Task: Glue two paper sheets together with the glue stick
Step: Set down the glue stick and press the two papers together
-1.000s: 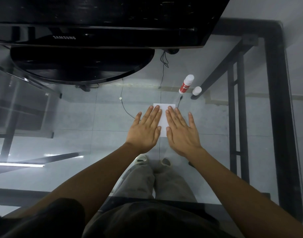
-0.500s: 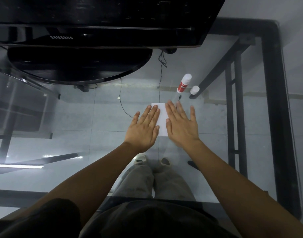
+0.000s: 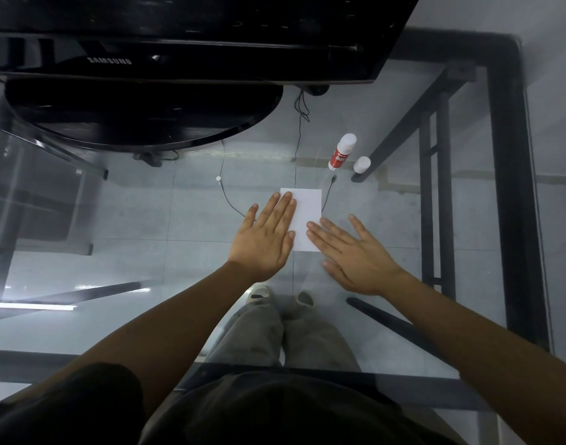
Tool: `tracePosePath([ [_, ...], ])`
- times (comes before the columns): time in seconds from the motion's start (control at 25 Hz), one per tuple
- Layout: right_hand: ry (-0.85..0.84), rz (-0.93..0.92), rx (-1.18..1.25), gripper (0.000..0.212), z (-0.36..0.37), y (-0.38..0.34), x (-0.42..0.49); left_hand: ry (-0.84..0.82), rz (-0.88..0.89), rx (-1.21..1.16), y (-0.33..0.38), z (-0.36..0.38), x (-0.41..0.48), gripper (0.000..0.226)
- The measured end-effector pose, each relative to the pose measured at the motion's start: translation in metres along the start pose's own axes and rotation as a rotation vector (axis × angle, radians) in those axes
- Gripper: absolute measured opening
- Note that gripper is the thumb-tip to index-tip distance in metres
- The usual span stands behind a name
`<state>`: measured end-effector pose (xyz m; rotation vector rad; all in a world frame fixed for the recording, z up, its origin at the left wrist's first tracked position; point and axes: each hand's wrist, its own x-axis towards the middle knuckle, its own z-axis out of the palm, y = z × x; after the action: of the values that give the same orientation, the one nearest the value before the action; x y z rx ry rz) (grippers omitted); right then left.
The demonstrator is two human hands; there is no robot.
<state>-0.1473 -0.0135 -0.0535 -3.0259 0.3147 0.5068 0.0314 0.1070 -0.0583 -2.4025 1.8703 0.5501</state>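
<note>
White paper (image 3: 305, 216), seen as one small rectangle so that two sheets cannot be told apart, lies flat on a glass tabletop (image 3: 178, 220). Beyond its far right corner the glue stick (image 3: 342, 152) stands uncapped, red label showing, and its white cap (image 3: 362, 164) sits just beside it to the right, apart from the paper. The glass rests on a black metal frame (image 3: 506, 187), and through it show pale grey floor tiles, a thin black cable (image 3: 230, 200), and the person's trousers and shoes. A black Samsung monitor (image 3: 178, 33) on a rounded black base fills the far left of the table.

The left hand (image 3: 265, 239) lies flat with fingers together, palm down, covering the paper's left edge and grasping nothing. The right hand (image 3: 355, 252) is spread flat on the glass at the paper's near right corner, its fingertips just reaching the sheet's edge, and it too grasps nothing.
</note>
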Motion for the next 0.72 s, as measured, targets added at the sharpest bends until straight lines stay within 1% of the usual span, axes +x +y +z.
tracePosePath([
  [0.08, -0.025, 0.080, -0.011, 0.059, -0.003, 0.006, -0.001, 0.000, -0.002, -0.005, 0.000, 0.000, 0.001, 0.064],
  [0.16, -0.012, 0.138, -0.003, 0.058, -0.007, 0.005, 0.001, 0.001, -0.003, -0.007, 0.000, 0.000, 0.000, 0.064],
  [0.32, -0.001, 0.108, 0.020, 0.056, -0.005, -0.005, 0.005, 0.007, 0.000, -0.006, 0.001, -0.001, -0.001, 0.063],
  [0.44, 0.017, 0.201, 0.046, 0.058, -0.010, 0.009, 0.007, 0.011, -0.002, -0.007, 0.001, -0.001, -0.001, 0.062],
  [0.48, 0.020, 0.203, 0.064, 0.059, -0.011, 0.010, 0.008, 0.008, -0.004, -0.007, 0.001, -0.001, 0.000, 0.062],
  [0.6, 0.003, 0.123, 0.095, 0.058, -0.009, 0.007, 0.010, 0.000, 0.000, -0.005, 0.002, -0.001, -0.001, 0.063],
  [0.64, 0.002, 0.125, 0.087, 0.058, -0.010, 0.007, 0.012, 0.000, 0.001, -0.003, 0.002, -0.001, -0.001, 0.063],
  [0.72, 0.018, 0.199, 0.081, 0.059, -0.013, 0.014, 0.014, 0.002, -0.001, -0.002, 0.002, -0.001, -0.002, 0.062],
])
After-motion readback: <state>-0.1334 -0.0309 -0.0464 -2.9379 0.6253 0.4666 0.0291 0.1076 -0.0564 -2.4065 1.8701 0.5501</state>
